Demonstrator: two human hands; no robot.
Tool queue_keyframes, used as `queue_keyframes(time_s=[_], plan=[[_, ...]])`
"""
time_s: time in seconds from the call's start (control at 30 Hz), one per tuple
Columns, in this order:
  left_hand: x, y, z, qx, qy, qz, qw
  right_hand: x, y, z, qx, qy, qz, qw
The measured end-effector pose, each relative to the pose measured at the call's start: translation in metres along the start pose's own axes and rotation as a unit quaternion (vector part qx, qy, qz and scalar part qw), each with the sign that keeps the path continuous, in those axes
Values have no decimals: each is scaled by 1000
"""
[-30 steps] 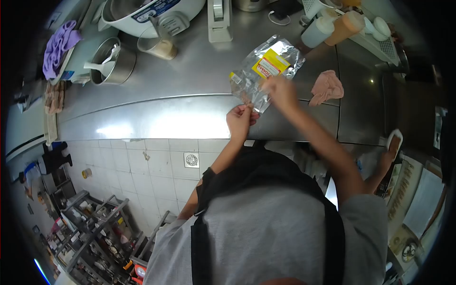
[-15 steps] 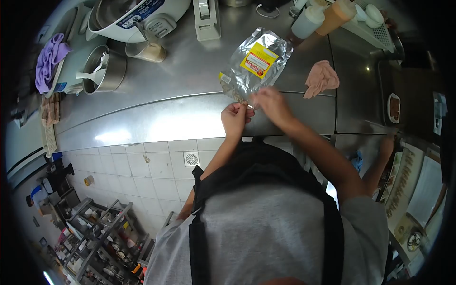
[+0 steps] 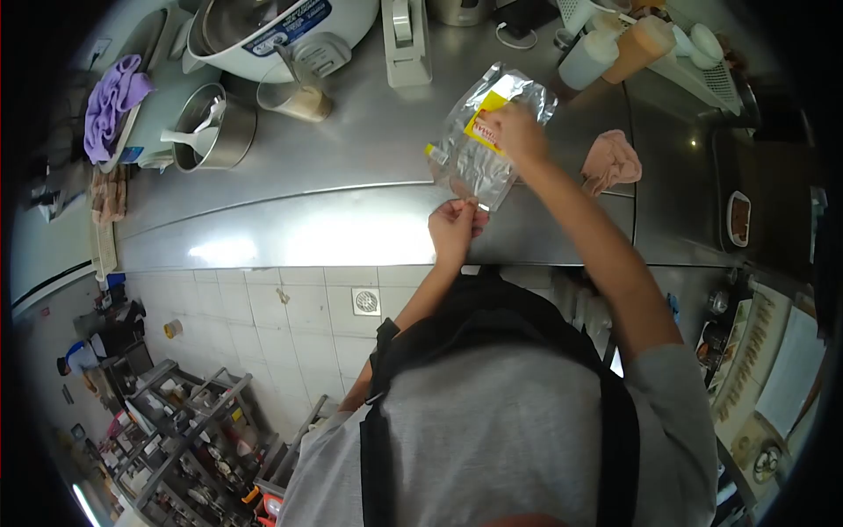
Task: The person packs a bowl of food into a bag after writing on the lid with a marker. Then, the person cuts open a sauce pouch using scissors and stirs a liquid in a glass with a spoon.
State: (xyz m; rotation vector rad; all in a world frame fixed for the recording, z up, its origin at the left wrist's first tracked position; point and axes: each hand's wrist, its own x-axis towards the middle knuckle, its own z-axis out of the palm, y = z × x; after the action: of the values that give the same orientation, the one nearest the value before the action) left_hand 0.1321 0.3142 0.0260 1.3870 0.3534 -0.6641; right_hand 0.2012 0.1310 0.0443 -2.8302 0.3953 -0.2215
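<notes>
A clear and silvery plastic bag [image 3: 479, 172] with a yellow label lies on the steel counter in front of me. My left hand [image 3: 454, 224] is closed on the bag's near edge, thumb and fingers pinched together. Over the yellow label is my right hand [image 3: 518, 132], its fingers curled and slightly blurred; whether it touches the bag or holds anything I cannot make out. To the right of the bag lies a crumpled pink cloth [image 3: 612, 162].
Along the back stand a white appliance [image 3: 329, 31], a tape dispenser [image 3: 407, 53], a cup [image 3: 299, 99] and squeeze bottles [image 3: 590, 60]. A metal pot [image 3: 230, 139] with white utensils is at left. A small tray [image 3: 738, 220] sits at right.
My right hand has moved from near the bag's lower edge up over the label. My left hand still pinches the edge. The other person's arm at the right has gone from view.
</notes>
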Motion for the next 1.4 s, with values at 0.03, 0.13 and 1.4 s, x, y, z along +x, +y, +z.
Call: queue_keyframes(time_s=[0.03,0.13,1.4], plan=[[-3,-3,1,2,1,2,1000,-19,-13,7,33,25,-67,997],[-2,-4,-2,7,6,6,1000,-45,-36,40,142,125,-214,958],[2,38,-31,201,-121,206,950,44,35,-95,409,-97,117,900]])
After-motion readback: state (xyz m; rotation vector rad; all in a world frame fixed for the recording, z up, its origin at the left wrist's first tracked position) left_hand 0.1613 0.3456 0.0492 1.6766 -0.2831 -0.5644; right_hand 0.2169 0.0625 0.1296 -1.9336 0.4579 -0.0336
